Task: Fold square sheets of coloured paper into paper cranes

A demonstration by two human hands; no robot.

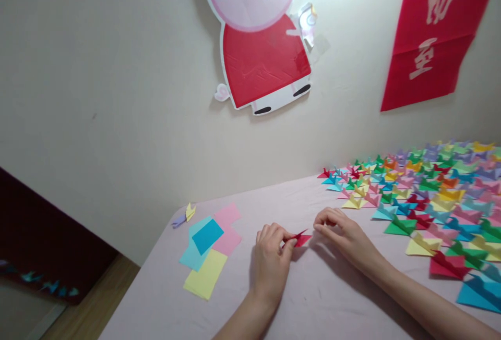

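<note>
A small red folded paper piece (302, 239) is pinched between the thumb and fingers of my left hand (273, 251), just above the pale tablecloth. Its pointed parts stick out to the right, and my fingers cover its left end. My right hand (340, 231) hovers close by on the right, apart from the paper. The thumb and index finger of that hand curl toward each other; whether anything lies between their tips cannot be made out.
Rows of colourful folded paper cranes (426, 222) cover the table's right side. Pink, blue and yellow paper sheets (207, 275) lie at the left, near two small folded pieces (183, 217). Behind the table (156, 298) rises a wall with a pig cutout (266, 63) and red banner (426, 43).
</note>
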